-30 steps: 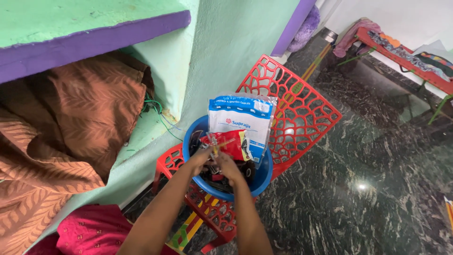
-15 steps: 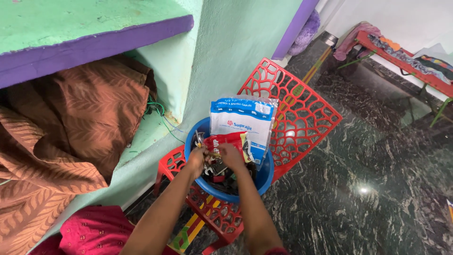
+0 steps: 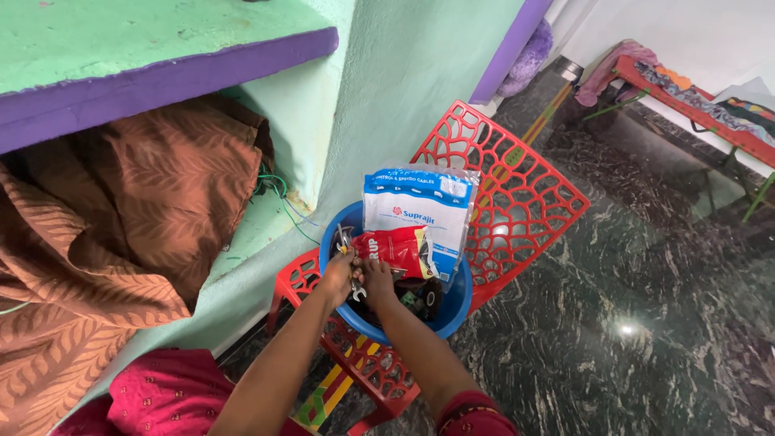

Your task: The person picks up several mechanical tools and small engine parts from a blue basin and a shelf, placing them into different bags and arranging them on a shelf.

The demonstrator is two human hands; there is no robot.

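Observation:
A blue plastic tub (image 3: 456, 303) sits on the seat of a red lattice plastic chair (image 3: 517, 194). In the tub, a blue and white flat packet (image 3: 420, 202) stands upright. A red packet (image 3: 400, 249) leans in front of it, above dark items (image 3: 420, 297) at the bottom. Both my hands reach into the tub's left side. My left hand (image 3: 337, 274) is closed around a bunch of metal hand tools (image 3: 345, 242), with a spanner end showing below it. My right hand (image 3: 376, 278) is right beside it, its fingers down against the red packet's lower edge; their grip is hidden.
A green wall with a purple-edged ledge (image 3: 161, 73) rises at left, with brown patterned cloth (image 3: 121, 210) tucked under it. Green wires (image 3: 278, 198) trail near the tub. Red cloth (image 3: 161, 396) lies below my arms. The floor (image 3: 630, 323) is dark marble. A red-framed cot (image 3: 694, 97) stands far right.
My hands have stayed in the tub and shifted a little, rising slightly then settling back down. The red packet has moved slightly with them. The blue and white packet keeps its place.

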